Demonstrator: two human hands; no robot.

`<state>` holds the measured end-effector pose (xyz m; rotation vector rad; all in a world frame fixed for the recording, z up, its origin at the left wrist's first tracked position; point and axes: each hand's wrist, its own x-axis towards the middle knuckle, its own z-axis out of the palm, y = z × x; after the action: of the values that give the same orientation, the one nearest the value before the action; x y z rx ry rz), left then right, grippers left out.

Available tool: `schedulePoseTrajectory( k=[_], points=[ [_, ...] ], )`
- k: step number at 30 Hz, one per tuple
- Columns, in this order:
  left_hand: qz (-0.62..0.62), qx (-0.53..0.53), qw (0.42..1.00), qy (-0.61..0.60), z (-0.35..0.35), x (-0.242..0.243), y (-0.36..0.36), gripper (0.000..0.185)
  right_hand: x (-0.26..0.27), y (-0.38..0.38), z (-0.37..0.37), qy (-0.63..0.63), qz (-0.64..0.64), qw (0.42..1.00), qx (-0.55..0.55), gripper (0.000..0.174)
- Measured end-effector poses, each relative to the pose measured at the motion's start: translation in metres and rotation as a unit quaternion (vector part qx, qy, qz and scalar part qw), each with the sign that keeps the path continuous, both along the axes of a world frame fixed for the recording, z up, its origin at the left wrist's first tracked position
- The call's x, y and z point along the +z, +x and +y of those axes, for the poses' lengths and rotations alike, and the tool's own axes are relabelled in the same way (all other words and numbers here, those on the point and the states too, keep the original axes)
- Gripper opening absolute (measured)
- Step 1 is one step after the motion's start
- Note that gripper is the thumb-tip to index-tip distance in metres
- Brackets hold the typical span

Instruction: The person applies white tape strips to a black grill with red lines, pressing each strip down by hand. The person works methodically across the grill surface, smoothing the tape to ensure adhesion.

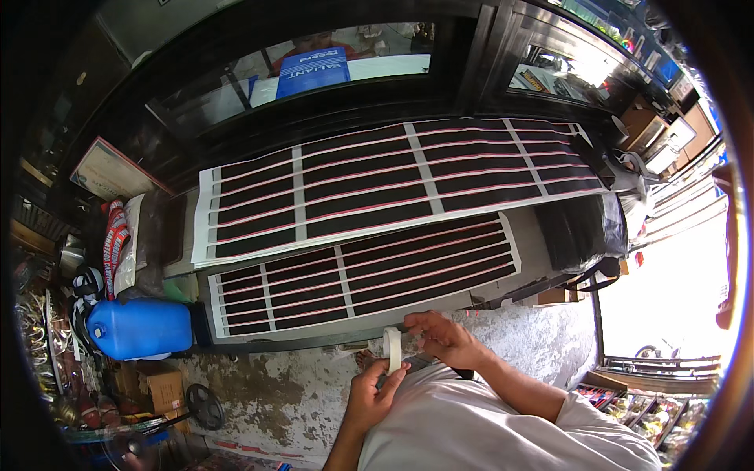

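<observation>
Between the thumb and fingers of my left hand (378,390) is a roll of whitish tape (395,352), held upright in front of my body. My right hand (446,341) hovers just right of the roll with bent, parted fingers, and nothing shows in it. Beyond both hands, a printed sheet (365,281) with black panels and thin red and white stripes lies along the table's near side (412,322). Behind it lies a larger stack of similar printed sheets (365,182), whose near edge overlaps the smaller sheet's far edge.
A blue plastic jerrycan (144,329) stands at the table's left end, near a red printed ribbon (113,241) and a framed certificate (115,168). A black wrapped package (580,232) sits at the right end. Through the glass behind, a person is partly visible beyond a blue box (312,72).
</observation>
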<state>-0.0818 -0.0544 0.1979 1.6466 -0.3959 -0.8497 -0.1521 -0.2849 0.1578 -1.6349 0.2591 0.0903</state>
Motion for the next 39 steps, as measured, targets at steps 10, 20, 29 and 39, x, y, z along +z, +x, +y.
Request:
schedulePoseTrajectory(
  k=[10, 20, 29, 39],
  points=[
    [-0.134, 0.035, 0.988, 0.074, -0.115, -0.017, -0.041, 0.016, 0.027, 0.018, -0.107, -0.109, -0.068, 0.989, 0.070, 0.025],
    [0.035, 0.053, 0.996, 0.056, -0.144, -0.038, -0.063, 0.019, -0.110, 0.098, -0.234, -0.339, -0.023, 0.936, -0.090, 0.016],
    [0.113, 0.044, 0.991, -0.061, -0.187, -0.059, -0.060, 0.027, -0.185, 0.159, -0.262, -0.394, -0.072, 0.916, -0.022, 0.049],
    [0.124, 0.072, 0.988, -0.063, -0.181, -0.069, -0.045, 0.028, -0.192, 0.171, -0.248, -0.418, -0.059, 0.906, -0.011, 0.049]
  ],
)
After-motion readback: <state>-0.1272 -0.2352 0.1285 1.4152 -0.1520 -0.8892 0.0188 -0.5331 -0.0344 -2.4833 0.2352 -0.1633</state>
